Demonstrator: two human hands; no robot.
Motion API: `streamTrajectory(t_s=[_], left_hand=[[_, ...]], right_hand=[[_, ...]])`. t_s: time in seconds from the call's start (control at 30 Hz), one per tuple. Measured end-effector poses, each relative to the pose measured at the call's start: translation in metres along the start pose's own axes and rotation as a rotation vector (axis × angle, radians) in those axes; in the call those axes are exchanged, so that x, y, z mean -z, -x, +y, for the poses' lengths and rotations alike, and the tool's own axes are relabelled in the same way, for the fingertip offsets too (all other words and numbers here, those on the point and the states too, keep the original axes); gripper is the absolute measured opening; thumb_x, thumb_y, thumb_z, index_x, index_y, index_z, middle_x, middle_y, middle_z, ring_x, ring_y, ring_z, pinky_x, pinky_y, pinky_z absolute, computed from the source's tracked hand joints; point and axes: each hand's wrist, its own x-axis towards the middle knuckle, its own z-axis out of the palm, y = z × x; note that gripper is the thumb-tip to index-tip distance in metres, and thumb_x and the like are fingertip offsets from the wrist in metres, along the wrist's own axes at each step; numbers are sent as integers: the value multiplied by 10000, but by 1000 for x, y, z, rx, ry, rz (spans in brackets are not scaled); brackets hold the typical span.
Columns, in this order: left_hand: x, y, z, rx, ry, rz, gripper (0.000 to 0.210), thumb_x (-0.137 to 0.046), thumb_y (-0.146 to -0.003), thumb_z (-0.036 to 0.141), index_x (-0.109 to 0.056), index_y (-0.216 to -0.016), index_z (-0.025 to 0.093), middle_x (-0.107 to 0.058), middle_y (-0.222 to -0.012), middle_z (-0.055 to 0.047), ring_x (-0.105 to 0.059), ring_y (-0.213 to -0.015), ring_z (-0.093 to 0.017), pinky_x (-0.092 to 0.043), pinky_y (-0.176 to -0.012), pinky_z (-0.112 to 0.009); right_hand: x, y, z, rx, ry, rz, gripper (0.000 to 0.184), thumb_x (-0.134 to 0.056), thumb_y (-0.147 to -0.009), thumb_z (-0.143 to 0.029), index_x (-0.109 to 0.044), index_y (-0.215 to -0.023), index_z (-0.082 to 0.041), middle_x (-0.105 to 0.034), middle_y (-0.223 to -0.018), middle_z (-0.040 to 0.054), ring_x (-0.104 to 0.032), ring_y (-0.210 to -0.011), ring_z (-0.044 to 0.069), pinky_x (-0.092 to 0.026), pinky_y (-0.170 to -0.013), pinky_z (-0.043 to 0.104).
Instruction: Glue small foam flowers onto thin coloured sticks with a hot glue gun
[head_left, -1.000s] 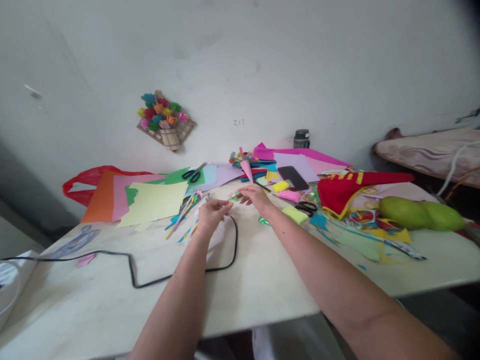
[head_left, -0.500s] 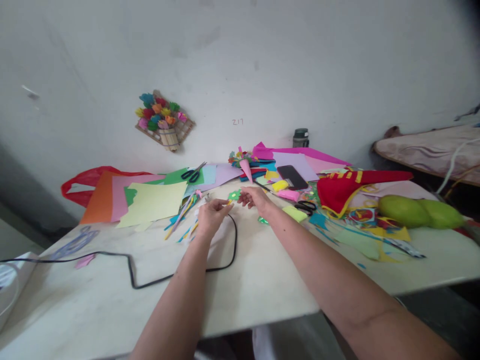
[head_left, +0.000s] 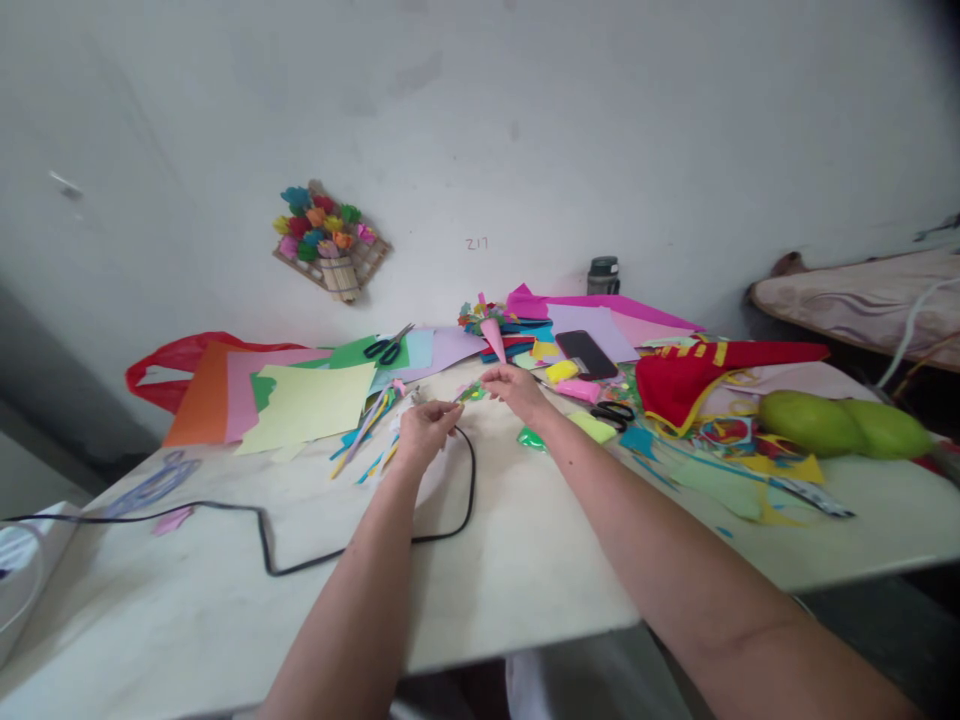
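In the middle of the table, my left hand (head_left: 427, 432) is closed in a pinch at the yellow stem of a small green paper flower (head_left: 471, 393). The flower has yellow spots and is seen tilted, nearly edge-on, just past my fingertips. Close on its right side, my right hand (head_left: 516, 390) has its fingers curled together; what lies between them, if anything, is too small to tell. Several thin paper sticks (head_left: 361, 437) in yellow, blue and lilac lie left of my left hand. A pink paper cone (head_left: 492, 340) with colourful scraps stands behind my hands.
A black cable (head_left: 300, 570) crosses the table under my left forearm. Coloured paper sheets (head_left: 307, 405) and scissors (head_left: 388, 347) lie back left. On the right are a phone (head_left: 586, 354), more scissors (head_left: 613, 413), a red cloth (head_left: 675, 385) and green fruits (head_left: 810, 422).
The green flower has turned from facing me to nearly edge-on. My right fingers have curled closer together. My left hand has shifted very slightly.
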Motion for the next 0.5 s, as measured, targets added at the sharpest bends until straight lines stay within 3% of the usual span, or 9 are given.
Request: streamTrajectory(t_s=[0.13,0.5], left_hand=[[0,-1,-3,-8,-2,-21,368,-586,-661,449,-658,-789,111,-518,-444,23,-379,-306,-50,-284,-324,-181],[0,-1,-3,18,0,-59,350,-578,-665,451,-643,-766,122,-520,-441,30,-377,-313,-49,-287,-337,-179]], right_hand=[[1,-1,2,111,111,-51,132,-564,-659,-229,-624,-758,-167,-623,-716,5,-540,-660,114,-418,-636,246],[0,-3,5,262,319,-59,167,-641,-619,-211,-636,-780,-170,-636,-738,13,-510,-611,104,-412,-596,243]])
